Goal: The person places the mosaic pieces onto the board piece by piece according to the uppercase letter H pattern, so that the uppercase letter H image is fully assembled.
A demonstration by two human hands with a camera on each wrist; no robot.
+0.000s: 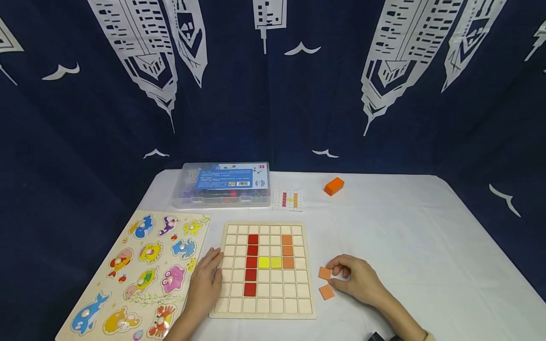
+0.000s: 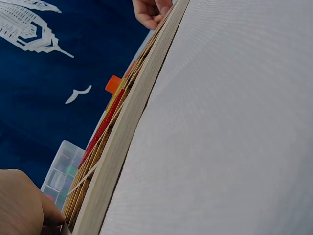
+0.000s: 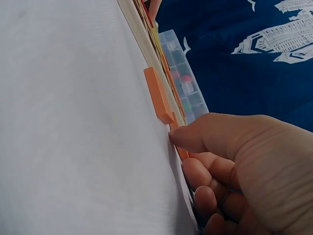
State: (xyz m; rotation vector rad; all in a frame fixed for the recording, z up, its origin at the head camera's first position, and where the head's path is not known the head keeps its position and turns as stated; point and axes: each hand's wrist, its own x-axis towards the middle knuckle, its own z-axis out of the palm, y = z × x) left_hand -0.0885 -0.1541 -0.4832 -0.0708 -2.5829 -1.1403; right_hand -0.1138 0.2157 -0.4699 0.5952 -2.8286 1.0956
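Note:
A wooden grid board [image 1: 261, 307] lies flat on the table. Set in it are a column of several red tiles [image 1: 251, 262], two yellow tiles [image 1: 270, 262] and three orange tiles [image 1: 287, 251]. My left hand [image 1: 205, 280] rests against the board's left edge, fingertips at the rim. Right of the board, my right hand [image 1: 357, 278] pinches a loose orange tile [image 1: 324, 273] between thumb and forefinger, its other fingers curled in. Another orange tile [image 1: 326, 292] lies just below it, seen as a thin slab [image 3: 157, 95] in the right wrist view.
A sea-animal peg puzzle [image 1: 142, 279] lies at the left, partly under my left forearm. Behind the board are a clear plastic box [image 1: 222, 185] and a small pattern card [image 1: 287, 200]. An orange block [image 1: 334, 186] sits at the back right.

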